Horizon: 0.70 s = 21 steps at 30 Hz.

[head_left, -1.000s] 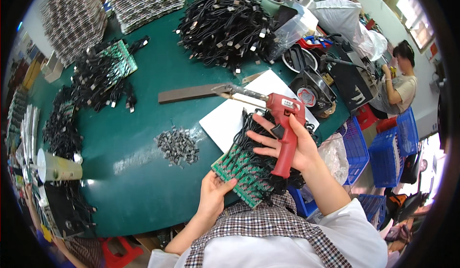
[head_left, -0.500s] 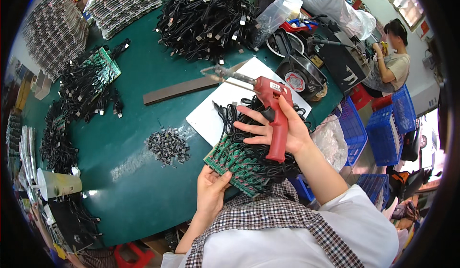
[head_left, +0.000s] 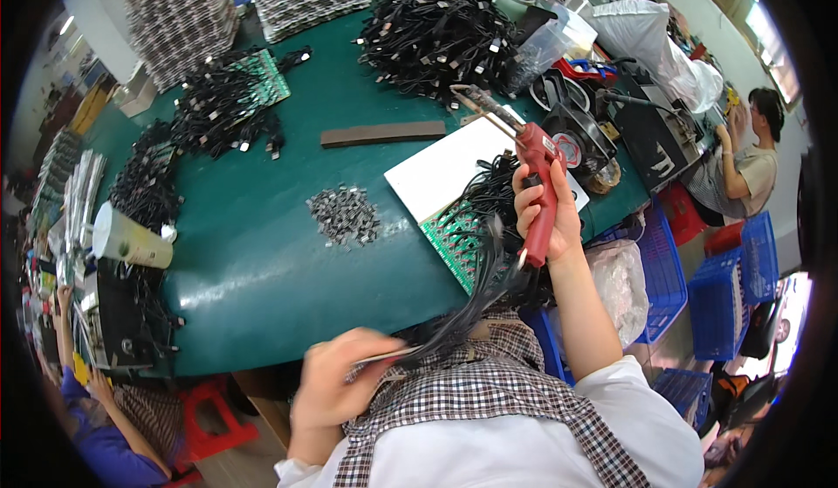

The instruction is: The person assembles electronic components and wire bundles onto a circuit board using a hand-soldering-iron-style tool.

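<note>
My right hand [head_left: 559,216] wraps round the handle of a red soldering gun [head_left: 541,193], whose metal tip points up and left over a white board [head_left: 428,171]. Below it, a green circuit board [head_left: 456,245] with black cables [head_left: 496,189] lies partly on the white board. My left hand [head_left: 342,385], smeared by motion, is closed near the table's front edge. It grips a thin flat piece [head_left: 384,356], seen edge-on, perhaps a circuit board. Blurred black cables trail from this piece to the right, in front of my checked apron.
Small metal-and-black parts [head_left: 344,216] lie heaped mid-table. A dark bar [head_left: 382,134] and a big pile of USB cables [head_left: 439,38] are behind. At left stand a plastic cup [head_left: 131,237] and cabled boards [head_left: 229,108]. A fan [head_left: 572,134] stands right; people work on both sides.
My left hand has left the green board and swung down and left with a thin cabled piece. My right fingers, spread before, now close round the soldering gun. The view has shifted.
</note>
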Each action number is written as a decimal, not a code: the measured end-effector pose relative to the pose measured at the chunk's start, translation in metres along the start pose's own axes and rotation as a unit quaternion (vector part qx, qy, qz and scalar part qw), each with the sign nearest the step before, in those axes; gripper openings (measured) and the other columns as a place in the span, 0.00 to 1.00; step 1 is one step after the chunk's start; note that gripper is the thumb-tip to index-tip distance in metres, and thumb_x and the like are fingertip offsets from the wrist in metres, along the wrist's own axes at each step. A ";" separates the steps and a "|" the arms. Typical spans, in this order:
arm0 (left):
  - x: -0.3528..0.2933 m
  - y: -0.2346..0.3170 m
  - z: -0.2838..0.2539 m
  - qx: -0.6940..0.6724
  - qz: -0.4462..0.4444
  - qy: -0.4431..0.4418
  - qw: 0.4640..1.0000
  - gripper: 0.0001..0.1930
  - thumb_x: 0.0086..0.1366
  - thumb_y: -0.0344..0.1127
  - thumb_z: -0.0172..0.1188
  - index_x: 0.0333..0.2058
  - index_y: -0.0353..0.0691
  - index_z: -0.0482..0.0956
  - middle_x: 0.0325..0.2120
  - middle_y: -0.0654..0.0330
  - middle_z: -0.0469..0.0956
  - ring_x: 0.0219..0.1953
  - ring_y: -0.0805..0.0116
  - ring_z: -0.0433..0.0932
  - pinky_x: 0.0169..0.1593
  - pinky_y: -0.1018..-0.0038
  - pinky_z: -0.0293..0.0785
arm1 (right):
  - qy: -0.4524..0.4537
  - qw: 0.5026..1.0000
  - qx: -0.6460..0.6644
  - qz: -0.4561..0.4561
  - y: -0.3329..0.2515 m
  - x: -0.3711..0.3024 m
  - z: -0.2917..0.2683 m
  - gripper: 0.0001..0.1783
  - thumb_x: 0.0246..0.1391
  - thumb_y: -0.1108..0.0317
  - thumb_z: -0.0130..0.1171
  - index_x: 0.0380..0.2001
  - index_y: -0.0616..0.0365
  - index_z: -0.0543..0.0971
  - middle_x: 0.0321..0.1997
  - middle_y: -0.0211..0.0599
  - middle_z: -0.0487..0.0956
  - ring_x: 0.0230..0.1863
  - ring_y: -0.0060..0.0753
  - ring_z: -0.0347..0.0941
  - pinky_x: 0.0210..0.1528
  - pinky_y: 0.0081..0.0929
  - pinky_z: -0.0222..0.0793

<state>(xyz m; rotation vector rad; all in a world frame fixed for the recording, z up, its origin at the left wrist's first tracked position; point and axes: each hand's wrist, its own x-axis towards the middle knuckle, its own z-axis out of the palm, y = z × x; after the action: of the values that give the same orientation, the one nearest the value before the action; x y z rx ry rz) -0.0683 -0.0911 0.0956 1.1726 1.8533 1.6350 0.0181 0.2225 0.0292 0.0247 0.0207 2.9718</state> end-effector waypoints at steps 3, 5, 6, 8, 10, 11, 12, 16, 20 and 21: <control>-0.074 0.021 -0.054 0.030 -0.048 0.096 0.994 0.14 0.40 0.15 0.55 0.29 0.34 0.77 0.24 0.53 0.78 0.24 0.61 0.78 0.30 0.75 0.72 | 0.009 0.998 0.041 0.049 0.000 0.007 -0.004 0.25 0.52 0.54 0.55 0.48 0.55 0.64 0.45 0.30 0.70 0.33 0.19 0.69 0.31 0.20 0.69; -0.114 0.033 -0.078 0.128 -0.133 0.078 0.980 0.12 0.43 0.17 0.54 0.30 0.33 0.76 0.23 0.53 0.76 0.26 0.60 0.77 0.31 0.74 0.71 | 0.003 0.997 0.033 0.065 0.000 0.006 -0.001 0.24 0.51 0.54 0.56 0.46 0.56 0.66 0.44 0.27 0.71 0.31 0.16 0.68 0.30 0.17 0.67; -0.127 0.040 -0.086 0.183 -0.170 0.069 0.966 0.11 0.44 0.18 0.54 0.30 0.33 0.76 0.23 0.53 0.75 0.26 0.59 0.76 0.31 0.74 0.70 | 0.004 0.999 0.014 0.051 -0.001 0.004 0.002 0.24 0.51 0.54 0.57 0.46 0.57 0.66 0.42 0.26 0.72 0.31 0.15 0.68 0.30 0.17 0.66; -0.160 0.028 -0.087 0.293 -0.233 0.087 0.923 0.09 0.49 0.22 0.55 0.32 0.36 0.75 0.24 0.52 0.72 0.27 0.54 0.73 0.31 0.72 0.68 | -0.003 0.999 -0.046 0.025 -0.003 -0.004 0.009 0.24 0.52 0.55 0.56 0.48 0.55 0.66 0.42 0.25 0.71 0.31 0.14 0.67 0.28 0.15 0.64; -0.197 0.005 -0.087 0.286 -0.262 0.140 0.911 0.09 0.50 0.24 0.55 0.33 0.36 0.74 0.25 0.52 0.72 0.28 0.53 0.72 0.33 0.72 0.68 | -0.022 0.997 -0.063 0.038 -0.018 -0.002 -0.001 0.26 0.53 0.56 0.54 0.52 0.55 0.64 0.45 0.27 0.70 0.33 0.15 0.67 0.29 0.15 0.64; -0.214 -0.016 -0.088 0.273 -0.271 0.162 0.909 0.08 0.51 0.24 0.55 0.32 0.36 0.74 0.24 0.52 0.72 0.27 0.55 0.72 0.33 0.73 0.68 | -0.034 0.996 -0.068 0.043 -0.021 -0.002 -0.006 0.26 0.54 0.57 0.53 0.53 0.55 0.63 0.48 0.29 0.70 0.35 0.17 0.68 0.31 0.17 0.66; -0.228 -0.032 -0.090 0.261 -0.279 0.181 0.906 0.08 0.51 0.23 0.55 0.32 0.36 0.74 0.24 0.51 0.72 0.27 0.57 0.73 0.33 0.73 0.68 | -0.051 0.993 -0.094 0.059 -0.021 0.000 -0.006 0.25 0.56 0.58 0.51 0.54 0.54 0.62 0.49 0.30 0.69 0.37 0.19 0.69 0.34 0.19 0.69; -0.303 -0.099 -0.095 -0.002 -0.333 0.303 0.893 0.11 0.52 0.18 0.52 0.36 0.32 0.71 0.31 0.60 0.76 0.34 0.75 0.72 0.40 0.79 0.66 | -0.049 0.991 -0.111 0.057 -0.022 0.004 -0.007 0.25 0.57 0.58 0.48 0.55 0.54 0.60 0.49 0.32 0.69 0.39 0.23 0.70 0.37 0.23 0.71; -0.327 -0.131 -0.095 -0.056 -0.334 0.401 0.851 0.13 0.53 0.16 0.50 0.38 0.32 0.70 0.31 0.62 0.75 0.34 0.75 0.73 0.41 0.78 0.68 | -0.059 0.990 -0.116 0.054 -0.021 0.006 -0.010 0.25 0.58 0.58 0.47 0.56 0.54 0.59 0.51 0.34 0.68 0.40 0.24 0.70 0.38 0.23 0.72; -0.327 -0.136 -0.099 -0.058 -0.336 0.399 0.851 0.13 0.53 0.16 0.50 0.38 0.32 0.70 0.31 0.62 0.75 0.34 0.75 0.73 0.41 0.78 0.68 | -0.060 0.989 -0.123 0.049 -0.019 0.005 -0.008 0.25 0.58 0.58 0.46 0.56 0.53 0.58 0.51 0.34 0.68 0.40 0.24 0.70 0.38 0.23 0.72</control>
<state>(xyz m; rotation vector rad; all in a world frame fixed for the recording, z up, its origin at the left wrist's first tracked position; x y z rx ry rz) -0.0023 -0.4054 -0.0833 -0.3218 2.1894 1.8516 0.0159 0.2416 0.0212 0.1783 -0.3711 3.0412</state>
